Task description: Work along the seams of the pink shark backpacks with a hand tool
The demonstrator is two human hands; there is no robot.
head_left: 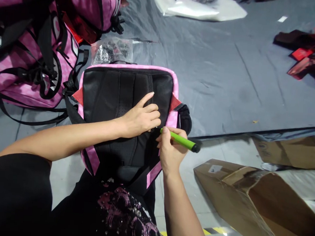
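Observation:
A pink-edged backpack (103,89) lies with its black padded back panel facing up, its lower part over my lap. My left hand (141,120) rests on the panel's right half. Its little finger sticks out while the other fingers curl together near the marker; what they pinch is hidden. In my right hand (173,149) is a bright green marker pen (182,140). Its black end points right and its other end points at my left fingertips, beside the bag's right edge. Red corner pieces (175,102) and pink strap ends stick out at the bag's sides.
Several pink backpacks (18,84) with black straps pile up at the left. A clear plastic bag (112,50) lies behind the backpack on the grey-covered table (215,82). White plastic (201,8) and red-black items (307,52) lie farther off. Open cardboard boxes (230,193) stand on the floor, right.

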